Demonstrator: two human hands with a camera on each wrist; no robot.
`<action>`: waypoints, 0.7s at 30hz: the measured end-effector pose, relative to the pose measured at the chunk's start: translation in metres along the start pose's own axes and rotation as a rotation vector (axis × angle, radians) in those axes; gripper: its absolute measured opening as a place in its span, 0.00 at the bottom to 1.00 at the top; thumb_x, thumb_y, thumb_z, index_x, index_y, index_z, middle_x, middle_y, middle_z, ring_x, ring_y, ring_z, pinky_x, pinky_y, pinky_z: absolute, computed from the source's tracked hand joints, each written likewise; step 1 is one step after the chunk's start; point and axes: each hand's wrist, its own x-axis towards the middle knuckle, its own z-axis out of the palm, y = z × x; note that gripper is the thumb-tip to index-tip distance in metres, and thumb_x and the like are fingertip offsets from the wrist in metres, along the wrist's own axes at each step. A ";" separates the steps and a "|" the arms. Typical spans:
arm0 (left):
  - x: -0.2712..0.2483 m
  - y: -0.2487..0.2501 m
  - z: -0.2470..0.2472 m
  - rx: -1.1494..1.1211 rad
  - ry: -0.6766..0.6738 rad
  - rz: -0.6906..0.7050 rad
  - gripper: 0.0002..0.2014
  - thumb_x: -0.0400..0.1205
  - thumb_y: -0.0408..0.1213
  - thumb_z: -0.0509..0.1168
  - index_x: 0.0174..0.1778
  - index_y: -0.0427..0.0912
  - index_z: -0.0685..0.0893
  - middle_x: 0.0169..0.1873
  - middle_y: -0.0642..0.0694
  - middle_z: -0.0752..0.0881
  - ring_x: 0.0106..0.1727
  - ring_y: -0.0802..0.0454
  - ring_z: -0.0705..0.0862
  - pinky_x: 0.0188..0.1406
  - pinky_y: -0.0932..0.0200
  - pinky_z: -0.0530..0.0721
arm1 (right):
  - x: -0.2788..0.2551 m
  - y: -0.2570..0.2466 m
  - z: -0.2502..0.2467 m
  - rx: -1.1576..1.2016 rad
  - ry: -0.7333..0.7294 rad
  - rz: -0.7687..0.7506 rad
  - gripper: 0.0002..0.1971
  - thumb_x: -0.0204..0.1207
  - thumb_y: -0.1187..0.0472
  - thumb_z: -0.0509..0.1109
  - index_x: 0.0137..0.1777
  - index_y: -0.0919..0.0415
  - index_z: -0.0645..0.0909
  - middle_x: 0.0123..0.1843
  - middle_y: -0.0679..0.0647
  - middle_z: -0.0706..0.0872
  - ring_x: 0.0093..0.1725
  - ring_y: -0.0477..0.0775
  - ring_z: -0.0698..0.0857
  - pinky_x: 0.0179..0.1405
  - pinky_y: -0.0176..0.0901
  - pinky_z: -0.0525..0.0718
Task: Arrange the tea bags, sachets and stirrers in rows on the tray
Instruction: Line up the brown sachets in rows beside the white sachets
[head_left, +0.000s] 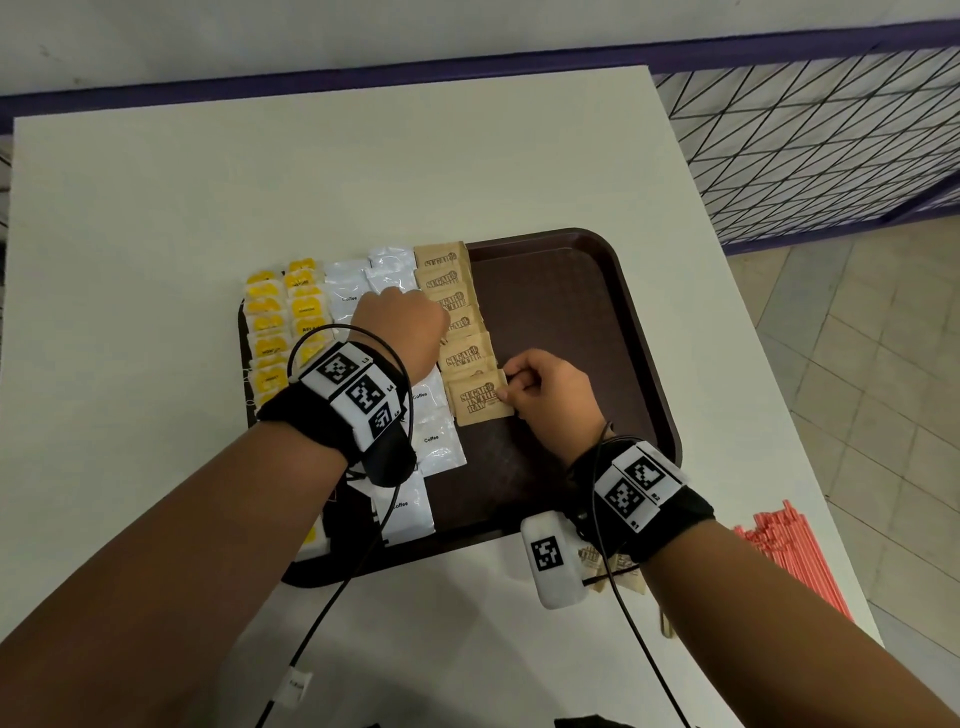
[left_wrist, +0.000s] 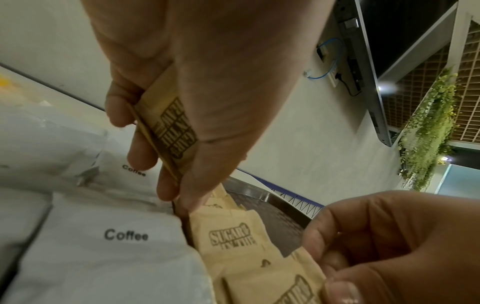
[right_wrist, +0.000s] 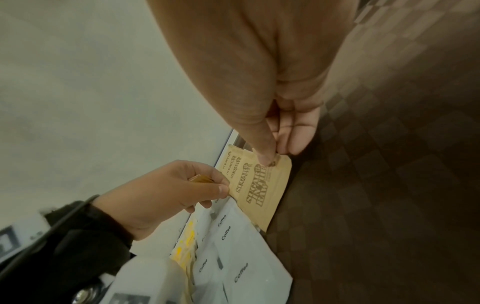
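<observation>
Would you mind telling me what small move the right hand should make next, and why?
Probably let go: the right hand pinches the edge of the nearest sugar sachet, which already lies flat at the near end of the brown row on the tray. The left hand holds more sugar sachets to take next.

On the tray (head_left: 639, 332), you had open brown floor across its whole right half, with room to pass a hand. Left of that, the sugar packets (head_left: 470, 358), the white coffee sachets (head_left: 434, 441) and the yellow tea bags (head_left: 270, 332) filled the tray in rows. Your left hand (head_left: 402, 325) and right hand (head_left: 550, 389) blocked the tray's middle. Right of the tray, red stirrers (head_left: 795, 551) lay near the table edge.
</observation>
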 end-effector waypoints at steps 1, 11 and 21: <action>0.000 0.000 -0.001 0.009 -0.002 0.004 0.11 0.83 0.38 0.59 0.57 0.49 0.84 0.50 0.45 0.83 0.54 0.41 0.81 0.52 0.47 0.77 | 0.000 0.000 0.000 -0.003 -0.003 -0.007 0.07 0.70 0.67 0.75 0.46 0.61 0.81 0.35 0.53 0.84 0.33 0.45 0.80 0.46 0.44 0.85; 0.000 0.000 -0.006 -0.008 0.003 0.002 0.11 0.83 0.36 0.58 0.55 0.48 0.85 0.49 0.44 0.83 0.53 0.40 0.81 0.50 0.49 0.75 | 0.002 0.002 0.000 -0.034 -0.008 -0.014 0.10 0.68 0.66 0.78 0.46 0.61 0.80 0.36 0.54 0.85 0.34 0.46 0.81 0.42 0.29 0.81; -0.074 0.025 -0.007 -1.535 0.240 -0.112 0.12 0.85 0.36 0.59 0.60 0.49 0.83 0.52 0.52 0.90 0.55 0.60 0.86 0.55 0.60 0.84 | -0.036 -0.022 -0.015 0.496 -0.168 0.048 0.10 0.77 0.64 0.69 0.58 0.57 0.80 0.49 0.59 0.86 0.50 0.54 0.88 0.51 0.54 0.89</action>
